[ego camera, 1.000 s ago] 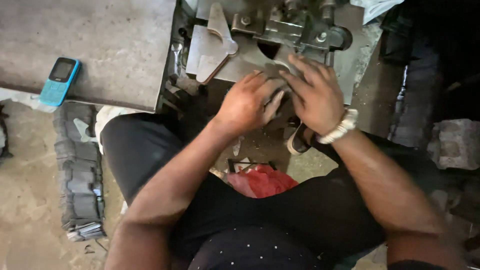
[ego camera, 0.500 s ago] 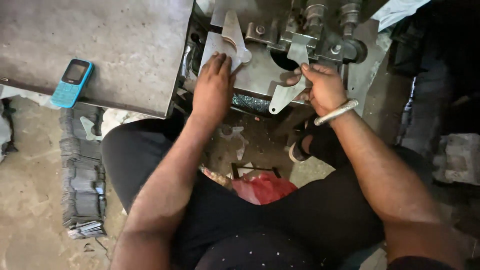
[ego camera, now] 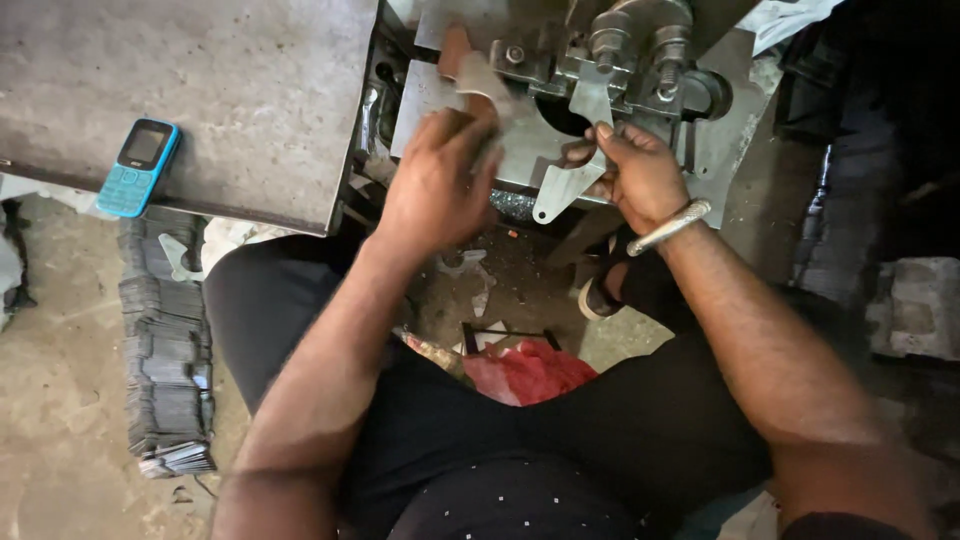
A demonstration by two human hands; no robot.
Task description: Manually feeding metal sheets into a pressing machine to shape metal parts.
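Metal blank [ego camera: 560, 190] lower than before

Bare room lies on the grey worktop [ego camera: 200, 90] between the blue phone [ego camera: 138, 166] at its near edge and the press machine [ego camera: 600, 70], whose bolts and posts crowd the space above the right hand [ego camera: 640, 175], while the left hand [ego camera: 435, 185] blocks the plate's near side.
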